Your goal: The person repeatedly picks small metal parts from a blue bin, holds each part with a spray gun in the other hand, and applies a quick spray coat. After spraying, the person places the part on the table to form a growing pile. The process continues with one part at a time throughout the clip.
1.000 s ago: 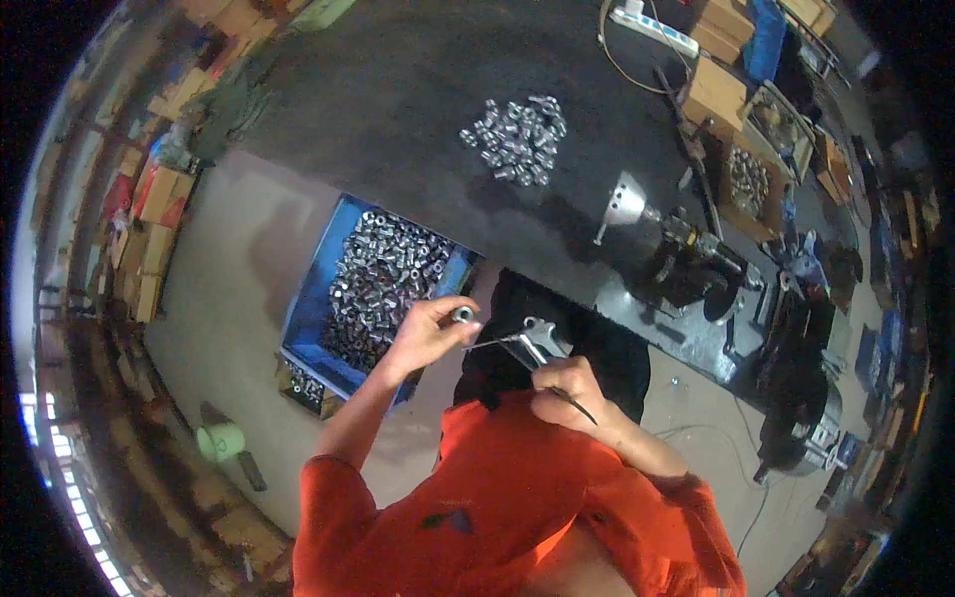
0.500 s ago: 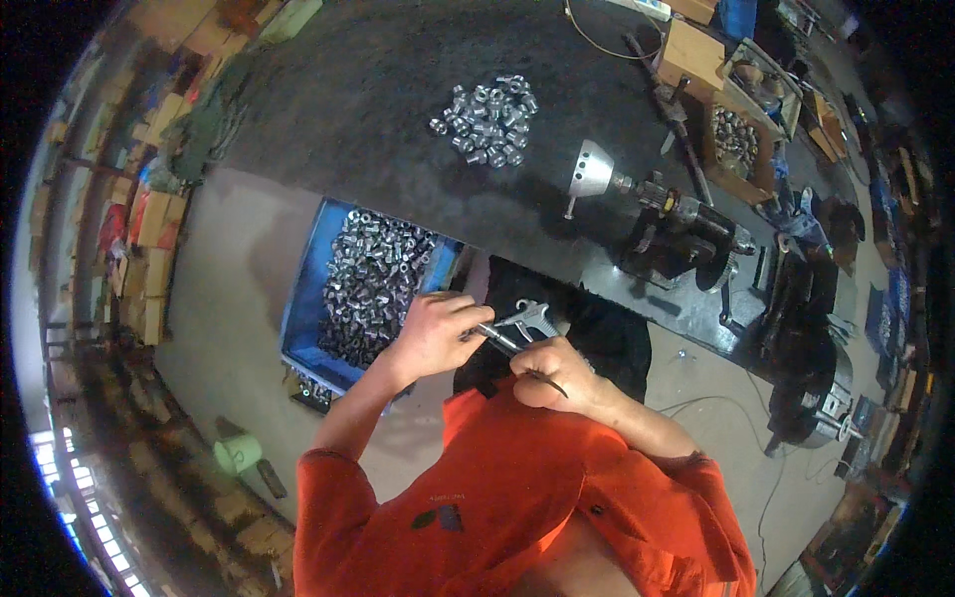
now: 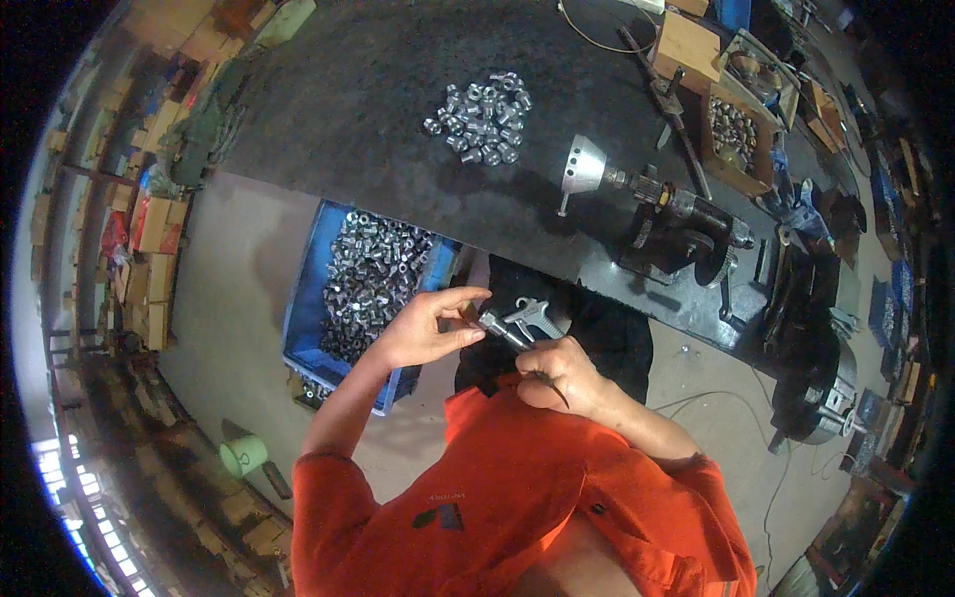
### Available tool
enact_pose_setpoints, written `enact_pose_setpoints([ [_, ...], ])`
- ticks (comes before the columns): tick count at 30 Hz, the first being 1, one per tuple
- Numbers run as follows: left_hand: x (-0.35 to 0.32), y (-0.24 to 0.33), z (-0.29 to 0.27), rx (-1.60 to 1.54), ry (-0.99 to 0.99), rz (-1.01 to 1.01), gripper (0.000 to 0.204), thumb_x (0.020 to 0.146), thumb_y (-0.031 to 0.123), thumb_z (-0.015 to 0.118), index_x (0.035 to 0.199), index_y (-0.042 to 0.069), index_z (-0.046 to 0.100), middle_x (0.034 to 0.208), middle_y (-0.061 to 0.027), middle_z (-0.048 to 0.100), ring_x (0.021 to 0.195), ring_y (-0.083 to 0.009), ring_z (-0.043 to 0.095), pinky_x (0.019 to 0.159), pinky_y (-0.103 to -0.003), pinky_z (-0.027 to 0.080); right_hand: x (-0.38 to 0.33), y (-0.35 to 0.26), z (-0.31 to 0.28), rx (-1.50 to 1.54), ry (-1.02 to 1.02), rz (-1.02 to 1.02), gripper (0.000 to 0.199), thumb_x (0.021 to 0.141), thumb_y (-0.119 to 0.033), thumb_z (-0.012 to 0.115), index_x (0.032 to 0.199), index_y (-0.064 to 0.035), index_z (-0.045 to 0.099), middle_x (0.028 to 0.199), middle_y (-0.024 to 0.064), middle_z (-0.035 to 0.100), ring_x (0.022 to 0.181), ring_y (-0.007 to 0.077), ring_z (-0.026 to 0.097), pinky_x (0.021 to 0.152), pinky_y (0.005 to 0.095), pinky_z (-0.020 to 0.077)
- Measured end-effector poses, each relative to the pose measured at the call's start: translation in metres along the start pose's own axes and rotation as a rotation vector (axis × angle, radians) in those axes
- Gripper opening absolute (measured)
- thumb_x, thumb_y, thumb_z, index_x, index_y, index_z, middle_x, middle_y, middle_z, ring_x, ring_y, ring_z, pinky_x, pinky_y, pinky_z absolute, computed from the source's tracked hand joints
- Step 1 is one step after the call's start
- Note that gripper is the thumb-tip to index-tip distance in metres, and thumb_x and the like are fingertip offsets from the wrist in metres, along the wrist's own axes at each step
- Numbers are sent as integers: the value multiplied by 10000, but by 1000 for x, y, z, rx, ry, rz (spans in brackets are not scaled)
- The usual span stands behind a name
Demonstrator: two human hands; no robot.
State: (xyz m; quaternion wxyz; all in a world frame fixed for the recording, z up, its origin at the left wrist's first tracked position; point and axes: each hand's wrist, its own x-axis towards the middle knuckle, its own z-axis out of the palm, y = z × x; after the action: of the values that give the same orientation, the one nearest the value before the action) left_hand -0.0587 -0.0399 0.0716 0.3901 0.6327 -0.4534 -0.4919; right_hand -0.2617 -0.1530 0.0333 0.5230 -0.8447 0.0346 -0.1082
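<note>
My right hand [image 3: 560, 372] is closed around a slim dark handheld tool [image 3: 516, 341]. A thin black cord or hose trails from the lower side of that fist. At the tool's far end sits a shiny metal fitting [image 3: 491, 320]. My left hand [image 3: 430, 326] is beside this end, its thumb and fingers spread apart around the fitting; whether the thumb touches it I cannot tell. Just behind the tool, over dark cloth, lies a grey air blow gun [image 3: 535, 316]. A blue bin [image 3: 301, 298] full of small metal fittings [image 3: 373, 279] stands left of my left hand.
On the dark workbench [image 3: 338, 109] lies a pile of metal fittings [image 3: 482, 119]. To its right stands a bench machine [image 3: 686, 224] with a silver cone-shaped head [image 3: 585, 164]. Farther right is a box of parts [image 3: 734, 134]. A green container [image 3: 243, 455] rests on the floor.
My left fingers have opened away from the tool's end, which they had been closed around, uncovering the metal fitting. My right hand keeps its grip, nearly in place.
</note>
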Motion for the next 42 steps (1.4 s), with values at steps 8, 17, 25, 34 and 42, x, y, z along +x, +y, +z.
enact_pose_setpoints([
  [8, 8, -9, 23, -360, 38, -91, 158, 869, 93, 590, 974, -25, 586, 689, -18, 583, 600, -65, 548, 543, -212, 458, 3, -6, -3, 49, 13, 8, 157, 646, -126, 597, 581, -45, 480, 570, 148, 486, 572, 332, 540, 504, 428, 410],
  [17, 15, -26, 1, 563, 499, 150, 219, 673, 89, 722, 871, 39, 643, 637, -67, 580, 489, -112, 513, 465, -263, 402, -2, -18, -18, 111, 277, -225, 228, 489, -9, 542, 486, -80, 325, 487, 68, 307, 418, 244, 367, 396, 343, 255],
  [25, 16, -28, 4, 721, 522, 285, 208, 643, 87, 705, 836, 51, 634, 609, -62, 551, 472, -184, 516, 461, -310, 414, 2, -26, -12, 156, 354, -327, 249, 460, -11, 539, 482, -88, 304, 505, 58, 279, 394, 219, 309, 381, 319, 198],
  [34, 16, -25, 6, 797, 517, 381, 179, 620, 77, 687, 783, 69, 611, 590, -68, 534, 510, -240, 535, 493, -347, 424, 3, -23, -17, 104, 154, -182, 206, 584, -68, 585, 540, -51, 385, 544, 106, 379, 463, 288, 418, 421, 388, 300],
  [42, 34, -21, 34, 745, 485, 412, 211, 580, 91, 675, 778, 95, 602, 626, -82, 583, 566, -287, 587, 504, -367, 454, 28, 0, 1, -223, 221, -190, 178, 583, -146, 604, 550, -82, 441, 550, 99, 446, 510, 278, 507, 445, 404, 410],
])
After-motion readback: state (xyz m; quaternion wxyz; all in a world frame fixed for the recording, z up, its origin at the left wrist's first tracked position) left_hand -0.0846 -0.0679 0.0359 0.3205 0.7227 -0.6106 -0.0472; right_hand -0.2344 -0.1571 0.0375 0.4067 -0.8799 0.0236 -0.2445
